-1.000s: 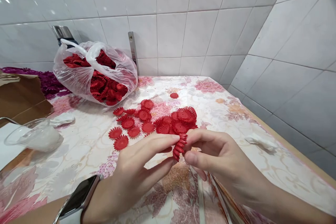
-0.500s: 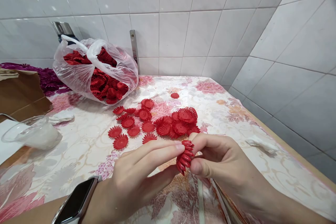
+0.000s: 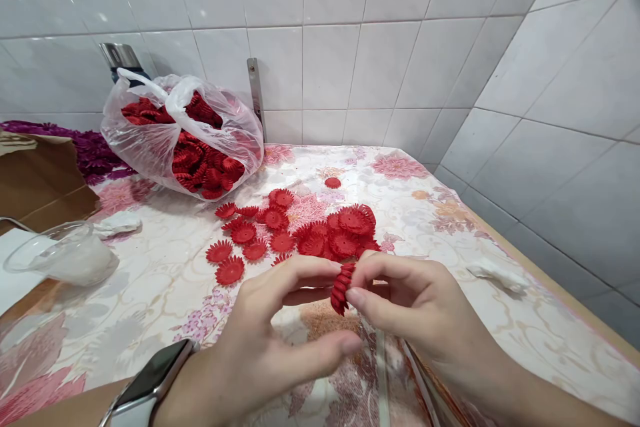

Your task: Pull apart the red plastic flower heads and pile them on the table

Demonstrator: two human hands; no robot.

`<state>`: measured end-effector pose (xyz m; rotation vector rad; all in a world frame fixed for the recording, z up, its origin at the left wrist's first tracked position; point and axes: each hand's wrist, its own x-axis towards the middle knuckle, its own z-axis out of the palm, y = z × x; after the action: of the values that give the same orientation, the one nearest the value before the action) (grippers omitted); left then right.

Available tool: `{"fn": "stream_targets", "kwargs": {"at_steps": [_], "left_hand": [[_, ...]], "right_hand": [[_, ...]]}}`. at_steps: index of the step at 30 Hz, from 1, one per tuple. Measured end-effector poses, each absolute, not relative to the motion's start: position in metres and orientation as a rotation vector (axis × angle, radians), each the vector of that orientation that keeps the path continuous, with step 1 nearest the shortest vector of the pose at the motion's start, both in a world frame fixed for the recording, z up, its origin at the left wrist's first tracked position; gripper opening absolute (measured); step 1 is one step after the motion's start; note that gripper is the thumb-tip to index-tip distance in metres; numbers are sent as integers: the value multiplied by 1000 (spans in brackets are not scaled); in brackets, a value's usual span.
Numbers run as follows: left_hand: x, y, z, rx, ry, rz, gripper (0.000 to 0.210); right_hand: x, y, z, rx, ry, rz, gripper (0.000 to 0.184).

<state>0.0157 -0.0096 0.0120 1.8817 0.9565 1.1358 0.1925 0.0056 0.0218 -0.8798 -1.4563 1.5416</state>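
Observation:
A small red artificial flower (image 3: 342,289) with curled petals is held up in front of me, its petals facing left. My right hand (image 3: 415,300) pinches it between thumb and forefinger from the right. On the other side, the fingertips of my left hand (image 3: 280,323) rest against its upper edge, with the thumb spread well away below. My left wrist wears a watch (image 3: 157,370). Just beyond the hands lies a heap of red flower pieces (image 3: 345,230), and more single ones (image 3: 243,232) are scattered to its left.
A clear plastic bag (image 3: 183,137) full of red pieces sits at the back left, before a bottle (image 3: 123,57). To the left are a brown cardboard box (image 3: 47,177), purple pieces (image 3: 97,150) and a clear cup (image 3: 65,257). Crumpled white tissue (image 3: 497,275) lies right. Tiled walls bound the table.
The left thumb has swung down and away from the flower. The flower has shifted slightly left and up, still pinched by my right hand.

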Motion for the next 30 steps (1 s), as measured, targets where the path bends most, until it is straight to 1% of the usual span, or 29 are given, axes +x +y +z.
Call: {"fn": "stream_targets", "kwargs": {"at_steps": [3,5,11,14,17,21,24,30], "left_hand": [[19,-6,13,1540,1001,1065,20],[21,-1,15,1419,1021,1048,16],[21,9,17,1285,1091,1033,19],[20,13,18,1286,1173,1031,24],[15,21,18,1282,1278,1037,30],[8,33,13,1323,1380,1089,32],[6,34,8,1385,1363,1149,32],[13,26,4,1324,1301,1118,28]], "right_hand": [[191,8,20,-975,-1518,1500,12],[191,10,19,-1002,-1517,1518,12],[190,17,14,-1018,-1388,1622,12],[189,20,12,-1057,-1311,1682,16],[194,25,15,-1070,-1223,1669,18],[204,36,20,-1057,-1199,1485,17],[209,44,19,-1060,-1346,1292,14],[213,54,12,-1104,-1642,939,7]]}}
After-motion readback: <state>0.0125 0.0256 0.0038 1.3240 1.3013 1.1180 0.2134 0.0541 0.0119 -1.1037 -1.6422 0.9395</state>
